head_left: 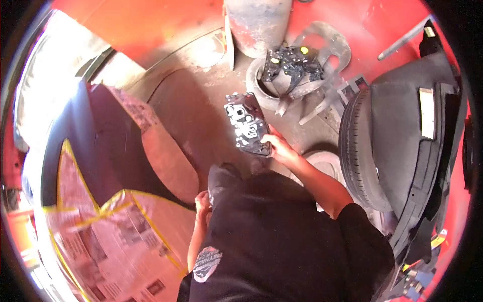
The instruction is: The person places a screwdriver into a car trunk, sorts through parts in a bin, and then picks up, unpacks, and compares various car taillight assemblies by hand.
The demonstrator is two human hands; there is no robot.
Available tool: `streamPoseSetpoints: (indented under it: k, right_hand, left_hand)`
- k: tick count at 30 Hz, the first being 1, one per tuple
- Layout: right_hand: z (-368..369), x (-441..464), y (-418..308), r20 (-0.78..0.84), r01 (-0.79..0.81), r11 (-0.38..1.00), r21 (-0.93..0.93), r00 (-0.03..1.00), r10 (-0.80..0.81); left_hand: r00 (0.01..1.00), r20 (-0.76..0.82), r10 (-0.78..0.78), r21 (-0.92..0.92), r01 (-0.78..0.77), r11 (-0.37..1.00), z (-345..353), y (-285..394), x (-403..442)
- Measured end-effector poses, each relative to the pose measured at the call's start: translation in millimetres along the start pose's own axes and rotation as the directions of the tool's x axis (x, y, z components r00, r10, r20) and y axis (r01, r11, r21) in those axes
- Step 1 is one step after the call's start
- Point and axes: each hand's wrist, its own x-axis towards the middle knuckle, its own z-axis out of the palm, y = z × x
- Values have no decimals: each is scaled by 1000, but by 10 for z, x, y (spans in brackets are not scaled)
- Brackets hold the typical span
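Note:
My right hand (pixel 277 146) is out in front of me, closed around the lower right edge of a black plastic car part (pixel 246 125). The part is roughly rectangular and has pale, bright fittings on the side facing up. My left hand (pixel 203 204) is low at my side, by my leg, with its fingers curled. Something small and pale shows beside those fingers, too little to name. Further off, a black part with yellow-green caps (pixel 292 64) lies on a pale round rim (pixel 254 83) on the floor.
To my left stands a dark car panel (pixel 110 146), masked with newspaper (pixel 121 246) and yellow tape. On my right are a tyre (pixel 354 151) and a large black plastic panel (pixel 407 110). A grey bin (pixel 259 25) stands ahead, before a red surface.

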Motion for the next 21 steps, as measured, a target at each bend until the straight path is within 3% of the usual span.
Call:
streamPoseSetpoints:
  k: [2,5,8,11,13,14,16,17,18,20,21]
  right_hand:
    - [115,314,-83,-27,51,998,33,998,-50]
    - [115,886,-97,-68,135,989,68,989,-130]
    - [129,1447,-163,-269,136,989,-57,952,-147]
    - [327,1933,-396,-262,255,966,-47,930,-259]
    - [691,2093,-527,-315,309,951,-27,900,-302]
    - [836,2262,-586,-254,375,924,70,903,-347]
    - [984,2579,-656,-293,423,888,178,885,-363]
    - [1147,2676,-750,-310,436,884,168,875,-373]
    - [1371,2705,-878,-335,450,878,164,862,-380]
    - [1592,2800,-919,-395,477,868,140,830,-393]
    - [1648,2883,-937,-422,489,865,114,812,-403]
  left_hand:
    - [1000,31,-4,-10,4,1000,-65,206,420]
    - [990,142,-8,132,-11,991,-310,426,1279]
    - [981,186,55,315,-113,942,-541,730,2372]
    - [931,352,93,273,-197,942,-895,639,3920]
    - [868,465,-176,54,171,984,-1268,1168,4486]
    - [798,528,-292,-46,370,928,-1409,1502,4685]
    - [923,367,-113,114,76,991,-1571,2460,4690]
    - [869,449,-205,-39,249,968,-1735,2593,5115]
    - [722,614,-318,-142,497,856,-1911,2948,5378]
    - [860,473,-194,-38,240,970,-2019,3368,5648]
    - [871,463,-161,-4,184,983,-2094,3458,5882]
